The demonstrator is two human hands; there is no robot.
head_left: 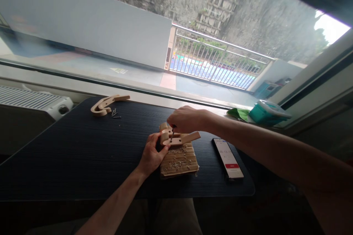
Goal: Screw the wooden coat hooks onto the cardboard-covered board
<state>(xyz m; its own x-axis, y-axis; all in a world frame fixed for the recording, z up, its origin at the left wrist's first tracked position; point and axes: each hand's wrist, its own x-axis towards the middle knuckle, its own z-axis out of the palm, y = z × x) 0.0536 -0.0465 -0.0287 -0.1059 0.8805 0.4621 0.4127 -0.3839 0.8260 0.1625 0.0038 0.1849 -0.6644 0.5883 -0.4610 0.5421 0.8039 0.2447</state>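
A stack of corrugated cardboard [180, 165], its top pitted with many small holes, lies on the dark table. On its far part rests a curved wooden hook [190, 138] with drilled holes, and a second wooden hook [163, 127] sits just behind it. My left hand [150, 154] grips the curved end of the nearer hook, thumb against its side. Above, my right hand [187, 119] is closed around a screwdriver [173, 134], mostly hidden in the fist. The shaft points down at a hole in the nearer hook; the tip's exact contact is too small to tell.
More curved wooden hooks [103, 105] lie at the table's back left, beside several loose screws [116, 114]. A phone [228, 158] showing a timer is at the right. Beyond stand a teal box [266, 113], a green cloth [238, 114], a radiator [33, 102] and a window.
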